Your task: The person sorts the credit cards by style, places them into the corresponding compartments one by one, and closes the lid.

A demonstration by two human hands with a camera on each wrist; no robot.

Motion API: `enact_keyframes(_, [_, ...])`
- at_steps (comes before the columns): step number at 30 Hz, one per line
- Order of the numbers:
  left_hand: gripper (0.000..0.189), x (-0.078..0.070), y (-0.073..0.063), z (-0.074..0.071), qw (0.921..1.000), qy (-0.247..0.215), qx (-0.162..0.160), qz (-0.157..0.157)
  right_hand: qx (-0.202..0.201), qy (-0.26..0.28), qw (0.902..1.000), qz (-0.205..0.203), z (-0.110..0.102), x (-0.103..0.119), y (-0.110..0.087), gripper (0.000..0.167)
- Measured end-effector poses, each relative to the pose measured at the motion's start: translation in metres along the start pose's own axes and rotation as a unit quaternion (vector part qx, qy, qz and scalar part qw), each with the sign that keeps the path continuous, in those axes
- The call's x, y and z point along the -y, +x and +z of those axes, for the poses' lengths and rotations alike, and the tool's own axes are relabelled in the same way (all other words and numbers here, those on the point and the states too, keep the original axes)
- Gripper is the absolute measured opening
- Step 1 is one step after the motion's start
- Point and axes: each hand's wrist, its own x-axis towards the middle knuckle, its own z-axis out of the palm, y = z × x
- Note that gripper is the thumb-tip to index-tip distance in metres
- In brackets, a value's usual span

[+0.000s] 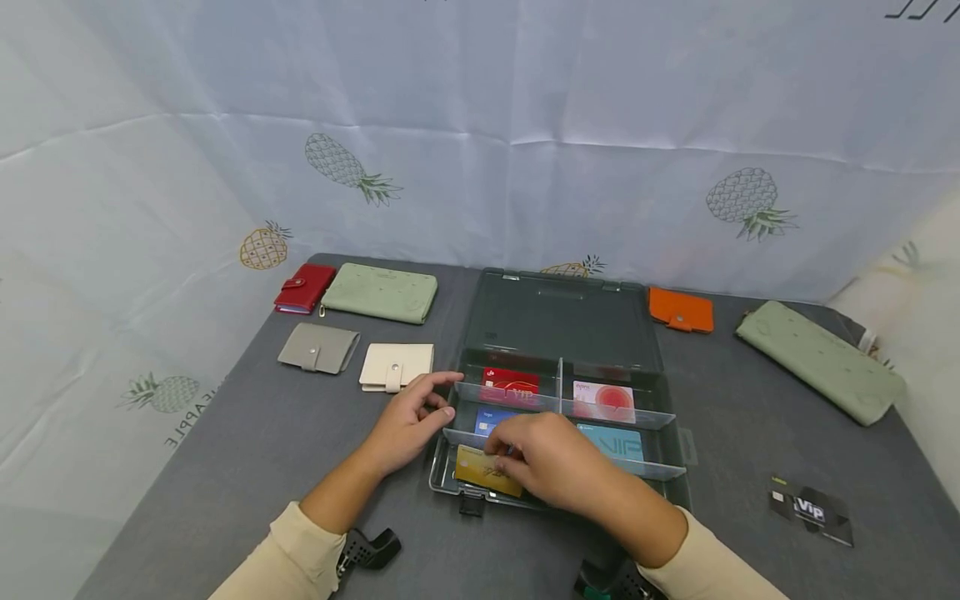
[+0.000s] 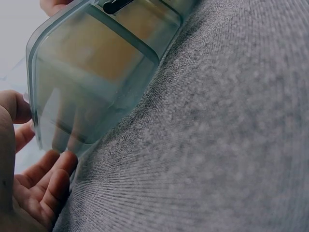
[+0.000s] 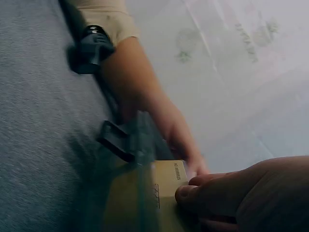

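Observation:
A transparent grey compartment box [image 1: 432, 481] lies on the table, lid folded back. My right hand [image 1: 558, 458] is over its front row and pinches a gold card [image 1: 480, 468] by its right end; the card slants in the front-left compartment. In the right wrist view, thumb and fingertips meet on the gold card [image 3: 170, 176]. My left hand [image 1: 408, 425] touches the box's left side, fingers relaxed and index reaching along the rim. Behind stand a red VIP card [image 1: 510, 383] and a pink card [image 1: 603, 398]; in the middle row are a blue card [image 1: 491, 419] and a light-blue card [image 1: 613, 442].
Left of the box lie a red card holder [image 1: 303, 287], a green wallet [image 1: 381, 292], a grey wallet [image 1: 318, 347] and a cream wallet [image 1: 397, 365]. To the right are an orange card holder [image 1: 681, 309], another green wallet [image 1: 821, 360] and a black VIP card [image 1: 810, 508].

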Motion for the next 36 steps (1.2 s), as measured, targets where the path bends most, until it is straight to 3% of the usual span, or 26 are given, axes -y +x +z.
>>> enact_keyframes(6, [0.046, 0.001, -0.002, 0.000, 1.0000, -0.001, 0.003, -0.004, -0.015, -0.083, 0.9957, -0.038, 0.012, 0.007, 0.002, 0.013])
enact_keyframes(14, [0.046, 0.003, -0.001, 0.000, 1.0000, 0.003, 0.000, 0.003, -0.027, -0.130, 0.9901, -0.044, 0.020, 0.011, 0.002, 0.019])
enact_keyframes(25, [0.047, 0.000, -0.002, -0.001, 0.9999, 0.008, 0.007, -0.011, -0.005, -0.019, 0.9998, -0.007, 0.018, 0.007, -0.010, 0.035])
enact_keyframes(36, [0.047, 0.000, -0.001, 0.000, 1.0000, 0.007, 0.000, -0.004, -0.073, 0.020, 0.9970, -0.015, 0.016, 0.002, -0.024, 0.033])
